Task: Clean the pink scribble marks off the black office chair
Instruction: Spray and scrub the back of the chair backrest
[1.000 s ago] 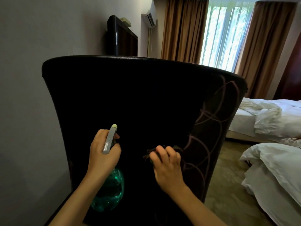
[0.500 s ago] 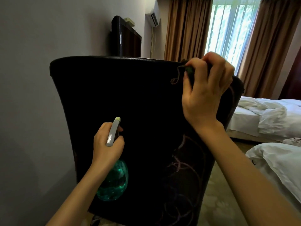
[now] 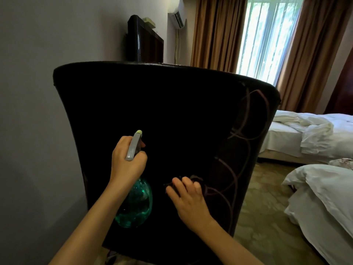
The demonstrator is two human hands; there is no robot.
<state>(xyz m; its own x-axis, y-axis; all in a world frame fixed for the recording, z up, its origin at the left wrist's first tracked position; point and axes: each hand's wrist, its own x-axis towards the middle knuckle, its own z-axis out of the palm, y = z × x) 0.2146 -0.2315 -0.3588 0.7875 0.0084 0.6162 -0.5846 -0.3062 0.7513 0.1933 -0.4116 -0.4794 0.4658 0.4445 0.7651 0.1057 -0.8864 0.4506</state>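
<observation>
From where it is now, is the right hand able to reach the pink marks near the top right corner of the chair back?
Probably yes. The right hand presses a dark cloth low on the chair back, and nothing stands between it and the pink marks above.

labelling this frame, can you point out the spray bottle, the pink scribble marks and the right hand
spray bottle (image 3: pixel 136 205), head view, on its green translucent belly
pink scribble marks (image 3: pixel 246 138), head view, on a curved line on the chair back's right side
right hand (image 3: pixel 188 199), head view, on the back of the hand

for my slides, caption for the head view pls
Left hand holds spray bottle; right hand rubs pink scribbles on black chair.
</observation>
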